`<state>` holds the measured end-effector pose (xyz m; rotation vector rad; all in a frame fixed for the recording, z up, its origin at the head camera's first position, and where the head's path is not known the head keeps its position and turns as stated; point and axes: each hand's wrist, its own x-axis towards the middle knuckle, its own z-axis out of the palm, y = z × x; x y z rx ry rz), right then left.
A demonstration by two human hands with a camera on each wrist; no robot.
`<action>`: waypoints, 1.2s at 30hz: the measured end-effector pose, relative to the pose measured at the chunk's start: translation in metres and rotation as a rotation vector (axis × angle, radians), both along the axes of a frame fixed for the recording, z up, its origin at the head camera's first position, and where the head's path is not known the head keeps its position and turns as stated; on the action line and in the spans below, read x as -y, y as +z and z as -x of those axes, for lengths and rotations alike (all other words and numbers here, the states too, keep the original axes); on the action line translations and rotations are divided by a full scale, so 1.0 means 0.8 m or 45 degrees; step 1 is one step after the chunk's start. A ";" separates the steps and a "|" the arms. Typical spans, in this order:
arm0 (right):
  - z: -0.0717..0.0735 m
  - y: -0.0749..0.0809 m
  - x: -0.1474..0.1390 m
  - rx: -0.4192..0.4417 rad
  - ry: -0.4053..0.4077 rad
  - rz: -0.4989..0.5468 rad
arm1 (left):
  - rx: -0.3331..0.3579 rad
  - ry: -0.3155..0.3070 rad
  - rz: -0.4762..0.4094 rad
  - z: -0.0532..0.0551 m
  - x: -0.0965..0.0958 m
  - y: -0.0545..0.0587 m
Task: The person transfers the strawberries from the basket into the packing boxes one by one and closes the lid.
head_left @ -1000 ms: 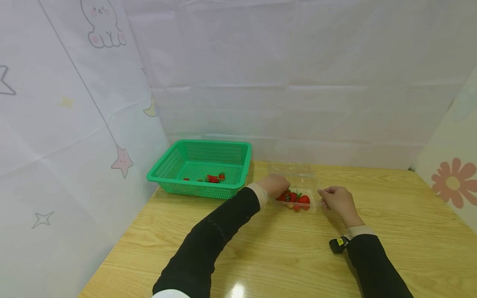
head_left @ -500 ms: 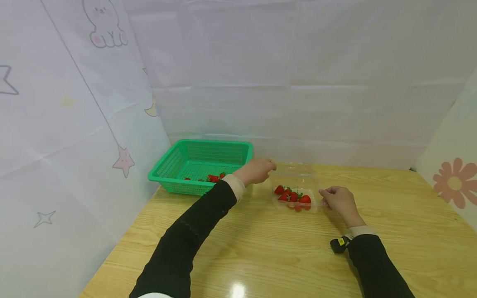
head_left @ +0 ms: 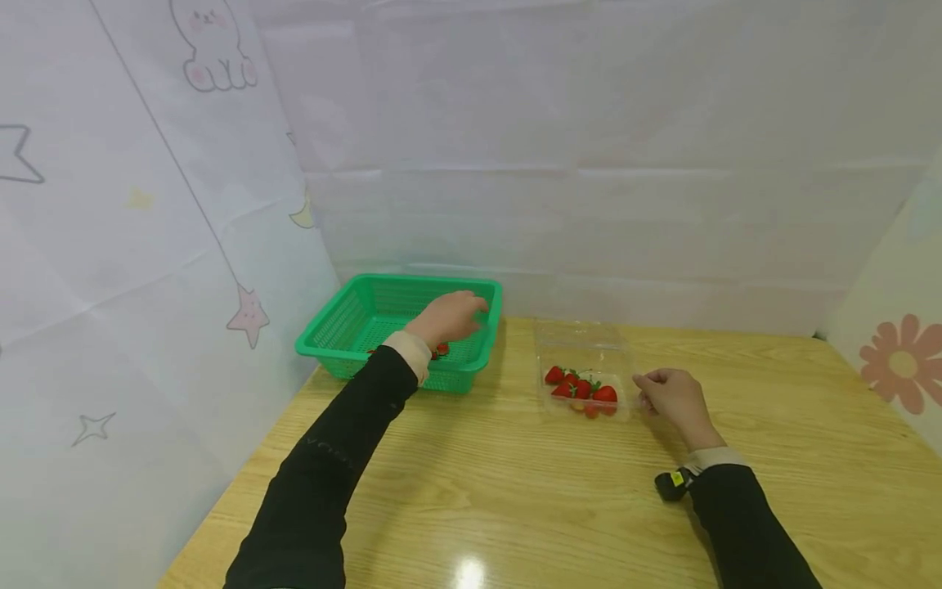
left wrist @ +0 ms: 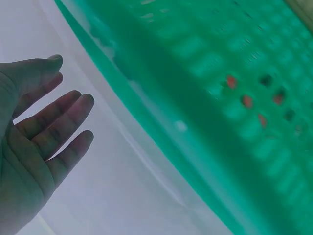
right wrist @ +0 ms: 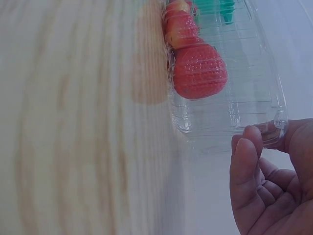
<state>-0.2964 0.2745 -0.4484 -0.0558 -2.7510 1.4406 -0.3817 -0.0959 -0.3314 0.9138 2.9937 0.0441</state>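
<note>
The left grip (head_left: 450, 316) hangs over the green basket (head_left: 309, 353), fingers loosely spread, with nothing in them. The right grip (head_left: 671, 399) pinches the right edge of the clear box (right wrist: 247, 95) on the counter (head_left: 441, 499).

If the left grip dips down too fast, it might bump the basket's rim or squash a soft strawberry (head_left: 443, 349), because the black sleeve (head_left: 316, 458) hides part of the inside. The box looks thin and light. A hard tug by the right grip could tip it and spill the fruit, and a tight squeeze could bend its side.

The basket, under the left grip, has some strawberries in it, on the side nearer the person. The left wrist view is blurry, so I can't count them. The box, just left of the right grip, has a small heap of berries (head_left: 583, 389) on its floor. Its lid (head_left: 577, 333) looks open at the back.
</note>
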 end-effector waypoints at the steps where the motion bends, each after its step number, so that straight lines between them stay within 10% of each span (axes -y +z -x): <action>1: 0.000 0.000 0.000 0.001 0.001 -0.001 | 0.008 0.017 -0.020 0.002 0.006 -0.003; 24: -0.004 -0.001 -0.002 0.030 -0.012 -0.001 | 0.310 0.399 -0.094 0.028 0.073 -0.063; 36: -0.004 0.000 -0.001 0.022 -0.005 0.006 | 0.311 0.421 0.020 0.030 0.072 -0.077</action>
